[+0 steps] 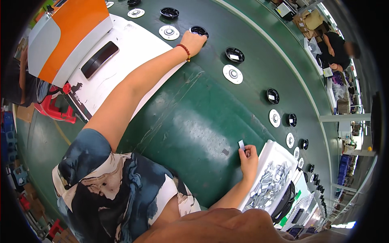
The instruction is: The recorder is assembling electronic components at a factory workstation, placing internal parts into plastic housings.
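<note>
My left arm reaches far forward, and my left hand (192,43) has its fingers curled at the near rim of a black round dish (201,29). Something whitish shows by the fingertips, too small and hidden to name. A white disc with a dark-ringed hub (169,32) lies left of that dish. Close to my body on the right, my right hand (249,158) pinches a small silvery strip (241,145) between thumb and finger. Beside it stands a white tray (264,156) heaped with similar small silvery pieces (269,182).
Black dishes (235,55) and white discs (232,74) alternate along the green surface; several dishes hold a white piece. A phone (99,60) lies on a white board (133,44) beside an orange and white machine (69,36). Another person (338,50) is at the far right.
</note>
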Action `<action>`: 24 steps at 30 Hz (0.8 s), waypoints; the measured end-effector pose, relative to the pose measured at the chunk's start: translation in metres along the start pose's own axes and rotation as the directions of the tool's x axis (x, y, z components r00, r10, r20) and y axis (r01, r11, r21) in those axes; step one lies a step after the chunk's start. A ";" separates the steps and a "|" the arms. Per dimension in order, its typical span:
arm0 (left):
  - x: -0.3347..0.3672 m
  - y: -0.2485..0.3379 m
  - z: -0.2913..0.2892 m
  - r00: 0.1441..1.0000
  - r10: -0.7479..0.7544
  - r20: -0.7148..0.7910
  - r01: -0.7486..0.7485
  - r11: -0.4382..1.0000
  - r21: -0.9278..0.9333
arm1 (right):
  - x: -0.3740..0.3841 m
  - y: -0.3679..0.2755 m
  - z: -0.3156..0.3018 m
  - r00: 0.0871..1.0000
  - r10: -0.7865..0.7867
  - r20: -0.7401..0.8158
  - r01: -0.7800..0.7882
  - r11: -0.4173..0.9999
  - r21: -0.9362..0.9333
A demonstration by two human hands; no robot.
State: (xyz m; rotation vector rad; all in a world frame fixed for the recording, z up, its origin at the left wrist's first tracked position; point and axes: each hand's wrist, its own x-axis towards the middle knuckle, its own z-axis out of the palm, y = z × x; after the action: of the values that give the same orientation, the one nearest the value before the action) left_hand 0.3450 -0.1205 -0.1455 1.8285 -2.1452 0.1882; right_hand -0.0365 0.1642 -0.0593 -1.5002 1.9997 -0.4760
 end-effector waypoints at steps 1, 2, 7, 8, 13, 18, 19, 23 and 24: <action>-0.005 -0.002 -0.001 1.000 0.006 0.001 -0.006 1.000 0.002 | -0.002 0.002 0.000 1.000 -0.005 -0.010 0.005 1.000 0.005; -0.012 -0.006 0.000 0.998 0.055 -0.025 -0.056 0.998 -0.039 | -0.004 0.003 0.001 1.000 0.001 -0.012 -0.001 1.000 0.010; -0.071 -0.007 -0.059 0.895 0.419 -0.150 -0.445 0.857 -0.261 | -0.001 0.010 0.000 0.995 -0.098 -0.030 0.098 0.995 0.002; -0.084 -0.001 -0.068 0.837 0.519 -0.172 -0.547 0.783 -0.297 | -0.002 0.006 -0.002 0.993 -0.109 -0.044 0.107 0.994 -0.038; -0.147 0.046 -0.107 0.480 0.834 -0.272 -0.809 0.301 -0.505 | 0.004 0.002 -0.002 0.996 -0.074 -0.056 0.072 0.997 -0.042; -0.177 0.067 -0.101 0.396 0.904 -0.159 -0.821 0.272 -0.502 | -0.002 -0.023 0.002 0.994 -0.112 0.012 0.110 0.990 0.089; -0.177 0.067 -0.099 0.413 0.896 -0.162 -0.811 0.281 -0.513 | -0.005 -0.029 0.004 0.994 -0.109 0.013 0.107 0.990 0.086; -0.187 0.069 -0.101 0.508 0.843 -0.176 -0.768 0.350 -0.537 | -0.017 -0.051 0.015 0.975 -0.204 0.086 0.188 0.968 0.166; -0.193 0.071 -0.105 0.593 0.781 -0.195 -0.704 0.387 -0.596 | -0.019 -0.055 0.018 0.960 -0.263 0.093 0.247 0.956 0.157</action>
State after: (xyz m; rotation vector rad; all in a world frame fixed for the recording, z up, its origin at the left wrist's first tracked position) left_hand 0.3171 0.1039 -0.1010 0.3996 -2.5358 -0.4255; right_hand 0.0197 0.1669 -0.0354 -1.6636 1.6558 -0.6128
